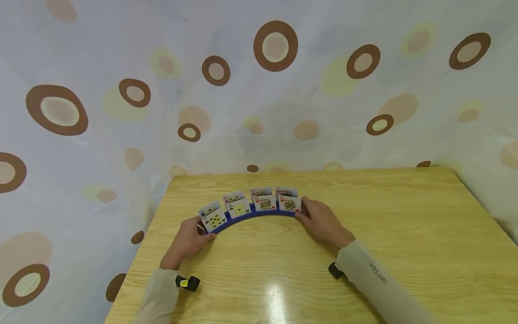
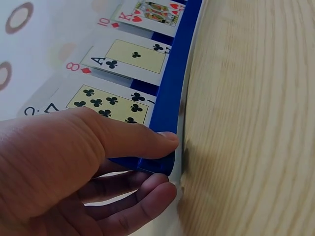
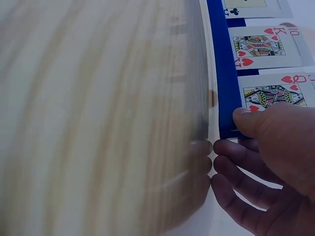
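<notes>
A curved blue card holder (image 1: pixel 259 213) carries playing cards upright in two rows. The front row, left to right, has a seven of clubs (image 1: pixel 215 220), an ace of clubs (image 1: pixel 239 209), a king of hearts (image 1: pixel 265 203) and a queen of hearts (image 1: pixel 289 204). Behind them show the tops of a two, an eight of diamonds (image 1: pixel 234 197), a red ten and a jack. My left hand (image 1: pixel 190 239) grips the holder's left end, thumb (image 2: pixel 160 143) on its front strip. At the right end, my right hand (image 1: pixel 321 220) pinches the holder, its thumb (image 3: pixel 251 121) beside the queen.
Beneath everything is a light wood-grain table (image 1: pixel 384 211). A white cloth (image 1: pixel 243 112) with brown rings and pale dots hangs behind the table and along its sides. A dark wrist camera (image 1: pixel 193 283) sits at the left cuff, another (image 1: pixel 335 270) at the right.
</notes>
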`<state>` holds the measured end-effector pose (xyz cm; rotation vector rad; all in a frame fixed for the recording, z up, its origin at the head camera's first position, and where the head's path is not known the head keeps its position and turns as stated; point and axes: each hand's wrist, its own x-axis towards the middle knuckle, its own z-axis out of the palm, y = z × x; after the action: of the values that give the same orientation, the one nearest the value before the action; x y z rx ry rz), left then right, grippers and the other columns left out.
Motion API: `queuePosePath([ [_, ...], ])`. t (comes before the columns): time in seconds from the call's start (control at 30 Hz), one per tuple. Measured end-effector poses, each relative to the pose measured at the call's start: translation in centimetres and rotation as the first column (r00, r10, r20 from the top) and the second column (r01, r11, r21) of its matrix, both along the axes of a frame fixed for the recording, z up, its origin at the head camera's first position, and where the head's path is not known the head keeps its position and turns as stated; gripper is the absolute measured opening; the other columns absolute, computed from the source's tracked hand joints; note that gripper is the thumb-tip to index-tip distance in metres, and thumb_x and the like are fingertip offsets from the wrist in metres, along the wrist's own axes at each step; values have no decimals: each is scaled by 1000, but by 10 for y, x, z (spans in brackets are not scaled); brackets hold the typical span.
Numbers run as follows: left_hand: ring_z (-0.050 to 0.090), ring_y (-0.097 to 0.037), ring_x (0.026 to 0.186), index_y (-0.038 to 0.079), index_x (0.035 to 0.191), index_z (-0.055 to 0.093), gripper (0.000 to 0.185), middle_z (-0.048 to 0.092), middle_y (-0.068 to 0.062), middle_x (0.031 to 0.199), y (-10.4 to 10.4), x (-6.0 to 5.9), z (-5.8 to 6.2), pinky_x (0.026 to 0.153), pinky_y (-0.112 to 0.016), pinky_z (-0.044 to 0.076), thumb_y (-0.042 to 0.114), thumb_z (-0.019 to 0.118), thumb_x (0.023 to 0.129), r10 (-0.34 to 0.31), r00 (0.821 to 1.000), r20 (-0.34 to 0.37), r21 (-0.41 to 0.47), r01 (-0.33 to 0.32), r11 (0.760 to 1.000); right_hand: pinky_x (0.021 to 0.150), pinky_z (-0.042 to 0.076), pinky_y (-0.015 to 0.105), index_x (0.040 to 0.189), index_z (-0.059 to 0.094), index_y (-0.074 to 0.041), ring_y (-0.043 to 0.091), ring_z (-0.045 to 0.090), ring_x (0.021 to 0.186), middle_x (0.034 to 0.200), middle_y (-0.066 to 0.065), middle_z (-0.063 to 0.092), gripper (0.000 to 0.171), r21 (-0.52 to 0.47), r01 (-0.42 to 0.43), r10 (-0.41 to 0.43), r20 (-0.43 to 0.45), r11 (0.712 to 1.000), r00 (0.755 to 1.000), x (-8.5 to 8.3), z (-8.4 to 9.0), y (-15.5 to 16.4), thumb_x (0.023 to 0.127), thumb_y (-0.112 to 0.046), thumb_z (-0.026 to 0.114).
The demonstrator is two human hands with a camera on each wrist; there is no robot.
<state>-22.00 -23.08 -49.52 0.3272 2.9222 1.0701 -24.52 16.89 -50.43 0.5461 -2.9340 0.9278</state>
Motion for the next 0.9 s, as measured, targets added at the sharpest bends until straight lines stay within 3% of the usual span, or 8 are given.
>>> queuePosePath([
  [0.23, 62, -14, 78, -1, 120, 62, 44, 65, -6, 94, 23, -12, 1, 69, -32, 53, 14, 81, 83, -37, 999, 19, 0, 37, 999, 60, 44, 32, 100, 53, -13, 13, 51, 65, 78, -3, 56, 16, 47, 34, -34, -3, 998, 999, 4, 5, 24, 100, -26, 62],
  [0.53, 62, -14, 81, 0, 120, 60, 43, 64, -5, 96, 51, -31, -3, 70, -32, 54, 16, 80, 85, -116, 992, 41, -21, 117, 993, 55, 37, 32, 95, 49, -10, 15, 43, 61, 73, 0, 49, 19, 104, 82, -77, -44, 991, 996, 19, 5, 54, 100, -25, 61],
  [0.9, 62, -14, 83, 3, 124, 59, 44, 65, -4, 100, 77, -44, -4, 74, -32, 54, 18, 78, 87, -180, 982, 53, -29, 182, 983, 59, 43, 33, 105, 52, -9, 16, 51, 68, 82, 2, 57, 20, 121, 150, -144, -57, 981, 988, 31, 1, 77, 102, -27, 57],
])
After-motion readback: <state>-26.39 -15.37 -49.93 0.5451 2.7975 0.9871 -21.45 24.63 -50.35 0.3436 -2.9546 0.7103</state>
